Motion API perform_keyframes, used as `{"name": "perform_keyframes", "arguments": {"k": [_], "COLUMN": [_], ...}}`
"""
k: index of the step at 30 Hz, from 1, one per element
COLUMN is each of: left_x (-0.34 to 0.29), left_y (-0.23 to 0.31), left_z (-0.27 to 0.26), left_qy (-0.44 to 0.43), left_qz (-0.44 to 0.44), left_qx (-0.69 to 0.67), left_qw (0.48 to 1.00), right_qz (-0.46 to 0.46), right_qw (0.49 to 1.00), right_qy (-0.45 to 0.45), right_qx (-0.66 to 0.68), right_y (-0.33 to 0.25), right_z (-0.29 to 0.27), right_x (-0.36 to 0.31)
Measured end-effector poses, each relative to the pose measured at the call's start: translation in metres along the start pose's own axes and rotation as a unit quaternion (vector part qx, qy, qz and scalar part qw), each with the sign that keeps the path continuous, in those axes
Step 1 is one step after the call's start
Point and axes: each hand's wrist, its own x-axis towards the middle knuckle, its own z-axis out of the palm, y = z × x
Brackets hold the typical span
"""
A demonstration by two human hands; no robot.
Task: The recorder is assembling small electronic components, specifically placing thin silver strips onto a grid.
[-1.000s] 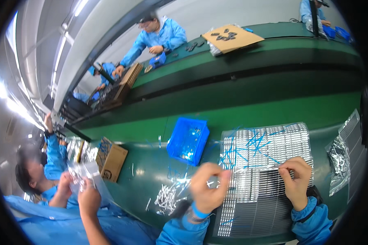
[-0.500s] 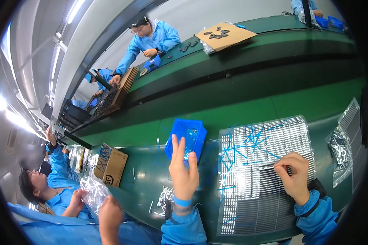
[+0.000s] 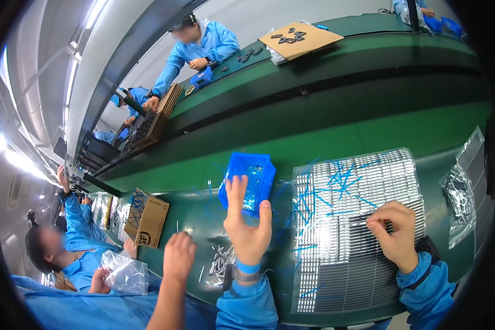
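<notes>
The small blue plastic bin [image 3: 247,181] sits on the green worktop [image 3: 368,132], just left of a wide grey ribbed tray [image 3: 357,231] strewn with thin blue sticks [image 3: 341,181]. The left hand [image 3: 246,225] is raised with fingers spread and open, its fingertips at the bin's near wall, gripping nothing. The bin looks light and rigid, with smooth sides that could slip; its rim or two opposite walls seem the surest hold. The right hand [image 3: 393,231] rests on the tray, fingers pinched together, apparently on a thin stick, though that is too small to confirm. A heap of small metal pins [image 3: 223,258] lies below the bin, a brown cardboard box [image 3: 146,217] farther left.
</notes>
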Motion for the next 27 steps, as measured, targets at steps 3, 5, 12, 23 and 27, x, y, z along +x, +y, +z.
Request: {"name": "perform_keyframes", "arguments": {"k": [3, 5, 12, 23, 27], "left_x": [0.001, 0.0, -0.004, -0.002, 0.001], "left_y": [0.0, 0.001, -0.005, -0.008, 0.005], "left_z": [-0.002, 0.004, 0.002, -0.001, 0.005], "left_qy": [-0.038, 0.01, 0.05, 0.089, 0.056], "left_qz": [0.084, 0.024, 0.034, 0.1, 0.103], "left_qx": [0.165, 0.006, 0.057, 0.097, 0.127], "left_qw": [0.982, 1.0, 0.997, 0.986, 0.985], "right_qz": [0.006, 0.004, -0.001, -0.003, 0.005], "right_qw": [1.0, 1.0, 1.0, 1.0, 0.999], "right_qy": [-0.004, -0.008, -0.018, -0.029, -0.032], "right_qx": [0.004, 0.005, -0.003, 0.009, 0.006], "right_y": [0.0, 0.0, 0.002, 0.0, -0.002], "right_z": [-0.001, 0.0, 0.002, 0.002, 0.0], "right_x": [0.0, 0.0, 0.0, 0.0, -0.001]}}
